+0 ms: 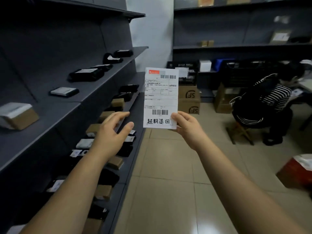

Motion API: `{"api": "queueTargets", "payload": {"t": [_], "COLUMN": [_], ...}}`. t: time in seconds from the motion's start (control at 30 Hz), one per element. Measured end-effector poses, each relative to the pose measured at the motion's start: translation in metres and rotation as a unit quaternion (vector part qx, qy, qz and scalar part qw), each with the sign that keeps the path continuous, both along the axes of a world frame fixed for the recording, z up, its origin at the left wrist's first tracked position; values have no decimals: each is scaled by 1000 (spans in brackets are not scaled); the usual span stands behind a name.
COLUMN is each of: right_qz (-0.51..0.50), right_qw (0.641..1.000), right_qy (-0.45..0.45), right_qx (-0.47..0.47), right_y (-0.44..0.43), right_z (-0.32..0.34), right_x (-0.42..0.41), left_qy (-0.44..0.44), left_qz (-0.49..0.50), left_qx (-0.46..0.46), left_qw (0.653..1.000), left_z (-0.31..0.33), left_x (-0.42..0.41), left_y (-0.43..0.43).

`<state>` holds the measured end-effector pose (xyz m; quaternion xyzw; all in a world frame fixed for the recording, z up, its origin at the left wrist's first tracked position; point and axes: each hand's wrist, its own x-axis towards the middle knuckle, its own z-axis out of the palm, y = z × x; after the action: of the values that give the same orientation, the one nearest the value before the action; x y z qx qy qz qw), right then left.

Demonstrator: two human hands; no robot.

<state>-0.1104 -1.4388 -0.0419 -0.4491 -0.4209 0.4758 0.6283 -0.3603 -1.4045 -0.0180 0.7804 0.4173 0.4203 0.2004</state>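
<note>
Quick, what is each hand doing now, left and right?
Left hand: open, fingers relaxed, holding nothing.
Right hand: pinches the shipping label at its lower corner.

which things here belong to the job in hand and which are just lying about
In hand: shipping label, pinched by the right hand; left hand, open over the shelf parcels.
Lying about: SF cartons, red box, wooden stool.
</note>
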Motion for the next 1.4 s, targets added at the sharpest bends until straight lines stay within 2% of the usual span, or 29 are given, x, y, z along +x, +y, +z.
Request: {"api": "queueTargets", "payload": {"t": [0.17, 0.37, 0.67, 0.9, 1.1, 1.4], "right_qz": [-31, -53, -106, -123, -135, -103], "right_qw": [999, 997, 993, 991, 987, 991], "right_qy": [-6, -33, -34, -39, -66, -57], "right_qx": [-25, -43, -40, -44, -58, -61], "right_y": [80, 218, 400, 537, 663, 861], "right_z": [-23, -35, -9, -28, -32, -34], "right_x": [47, 97, 209, 304, 400, 493], "left_qy": [12, -11, -21, -5, 5, 5], "left_qz": [-23, -62, -137, -140, -129, -92], "left_qx": [1, -17, 2, -14, -14, -34], "left_qw": [1000, 998, 990, 990, 992, 995], "left_z": [-23, -52, -26, -44, -28, -38], "left_x": [56, 109, 233, 328, 420, 505], "left_y": [99, 258, 480, 616, 738, 917]}}
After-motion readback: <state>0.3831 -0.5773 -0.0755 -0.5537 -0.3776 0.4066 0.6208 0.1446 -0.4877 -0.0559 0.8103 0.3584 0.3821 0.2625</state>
